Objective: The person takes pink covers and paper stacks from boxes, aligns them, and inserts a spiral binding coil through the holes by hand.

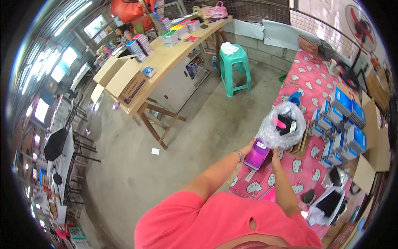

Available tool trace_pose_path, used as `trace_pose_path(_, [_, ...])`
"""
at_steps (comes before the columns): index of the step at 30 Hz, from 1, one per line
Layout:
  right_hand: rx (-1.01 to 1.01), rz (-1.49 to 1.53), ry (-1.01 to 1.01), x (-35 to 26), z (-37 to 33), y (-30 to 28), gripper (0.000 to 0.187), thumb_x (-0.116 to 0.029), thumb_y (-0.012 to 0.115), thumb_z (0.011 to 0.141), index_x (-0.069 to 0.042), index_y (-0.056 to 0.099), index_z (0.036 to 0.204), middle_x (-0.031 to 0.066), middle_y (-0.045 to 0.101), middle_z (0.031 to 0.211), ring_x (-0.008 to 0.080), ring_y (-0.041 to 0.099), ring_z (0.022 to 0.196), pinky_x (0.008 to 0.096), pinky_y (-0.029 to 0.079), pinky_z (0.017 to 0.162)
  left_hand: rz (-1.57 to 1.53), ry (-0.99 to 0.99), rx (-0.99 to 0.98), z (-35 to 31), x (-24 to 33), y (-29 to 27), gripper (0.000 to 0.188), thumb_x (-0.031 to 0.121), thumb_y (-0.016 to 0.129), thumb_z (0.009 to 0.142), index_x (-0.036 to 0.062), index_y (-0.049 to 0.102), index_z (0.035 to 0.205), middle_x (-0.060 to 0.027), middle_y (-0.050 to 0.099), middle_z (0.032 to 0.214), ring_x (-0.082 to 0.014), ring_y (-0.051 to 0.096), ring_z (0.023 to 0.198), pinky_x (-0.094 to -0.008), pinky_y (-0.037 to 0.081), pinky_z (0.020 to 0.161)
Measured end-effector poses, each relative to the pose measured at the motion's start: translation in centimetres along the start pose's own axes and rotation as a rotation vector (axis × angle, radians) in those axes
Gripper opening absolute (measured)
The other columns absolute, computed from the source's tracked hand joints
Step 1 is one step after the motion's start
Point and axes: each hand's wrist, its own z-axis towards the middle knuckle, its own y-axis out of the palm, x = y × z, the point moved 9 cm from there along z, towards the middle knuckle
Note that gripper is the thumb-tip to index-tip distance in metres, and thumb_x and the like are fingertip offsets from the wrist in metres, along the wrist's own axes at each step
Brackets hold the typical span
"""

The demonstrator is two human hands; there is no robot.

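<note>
Head view: purple box (pixel 257 154) at near edge of pink-patterned tabletop (pixel 309 83), left hand (pixel 248 148) clamped on its upper left side, right hand (pixel 275 155) closed against its right edge. Clear plastic bag (pixel 283 124) with dark and pink items sits just beyond both hands, touching the box top. Blue boxes (pixel 342 124) stacked further right.

I see a purple-to-pink box (pixel 257 155) with a white label in my hands. The tabletop (pixel 309 85) wears a pink cloth patterned with white cartoon cats. The bag (pixel 283 124) is clear plastic, with black and bright pink items inside. The stacked boxes (pixel 342 124) are blue and white. The stool (pixel 235 66) is teal, the far bench (pixel 172 54) pale wood, my shirt (pixel 219 226) coral pink, and the floor (pixel 137 166) grey concrete.
</note>
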Motion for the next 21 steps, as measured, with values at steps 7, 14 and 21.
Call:
trace_pose_path(7, [0.043, 0.04, -0.015, 2.7, 0.1, -2.6, 0.086, -0.069, 0.028, 0.095, -0.008, 0.019, 0.154, 0.0071, 0.026, 0.157, 0.0236, 0.027, 0.142, 0.0341, 0.021, 0.115, 0.168, -0.051, 0.054, -1.0, 1.3, 2.1, 0.092, 0.08, 0.034, 0.086, 0.0086, 0.044, 0.143, -0.0148, 0.053, 0.139, -0.0245, 0.052, 0.128, -0.0415, 0.038, 0.108])
trace_pose_path(14, [0.126, -0.08, -0.172, 1.6, -2.7, -3.9, 0.075, -0.059, 0.033, 0.099, -0.003, 0.031, 0.148, 0.0153, 0.036, 0.15, 0.0268, 0.034, 0.138, 0.0366, 0.025, 0.114, 0.069, 0.095, 0.461, -3.4, -1.5, -7.7, 0.102, 0.081, 0.044, 0.081, 0.0123, 0.022, 0.153, -0.0163, 0.033, 0.154, -0.0354, 0.037, 0.138, -0.0546, 0.026, 0.112])
trace_pose_path(21, [0.507, -0.3, -0.417, -0.9, -17.1, 0.2, 0.054, -0.04, 0.05, 0.1, 0.005, 0.05, 0.128, 0.019, 0.053, 0.129, 0.0278, 0.05, 0.118, 0.0382, 0.036, 0.105, 0.098, 0.037, 0.689, -19.4, -14.2, -25.1, 0.074, 0.058, 0.06, 0.086, 0.0106, 0.046, 0.142, -0.017, 0.051, 0.141, -0.0323, 0.051, 0.127, -0.0487, 0.041, 0.101])
